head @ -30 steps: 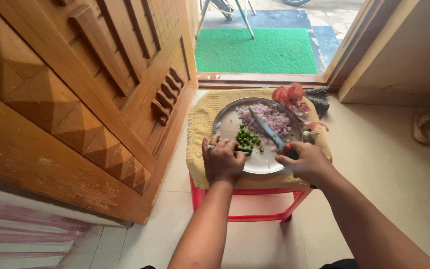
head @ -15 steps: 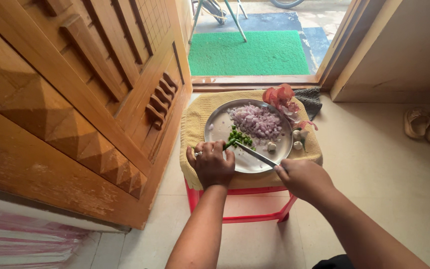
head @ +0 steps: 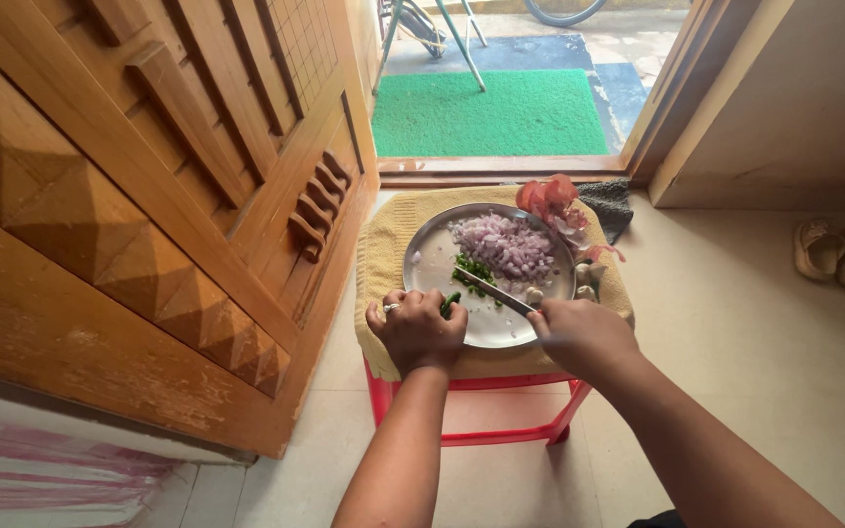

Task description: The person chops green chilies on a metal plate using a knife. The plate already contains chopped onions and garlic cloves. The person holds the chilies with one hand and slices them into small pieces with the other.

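A round steel plate (head: pixel 430 260) lies on a yellow towel (head: pixel 384 252) over a red plastic stool (head: pixel 462 433). On it are a heap of chopped purple onion (head: pixel 507 244) and a small pile of chopped green chilli (head: pixel 475 271). My left hand (head: pixel 417 330) pinches a short green chilli (head: pixel 450 302) at the plate's near left rim. My right hand (head: pixel 579 334) grips a knife (head: pixel 493 289) whose blade points up-left toward the chilli pieces. Garlic cloves (head: pixel 536 293) sit just beyond my right hand.
Onion skins (head: pixel 547 198) lie at the plate's far right edge, beside a dark cloth (head: pixel 607 202). A carved wooden door (head: pixel 168 176) stands close on the left. A green mat (head: pixel 493 113) lies past the threshold. Sandals (head: pixel 838 251) rest on the floor at right.
The knife has swung from across the onion heap down to the chilli pile. My right hand pulled back toward me, then forward again. The view shifted slightly.
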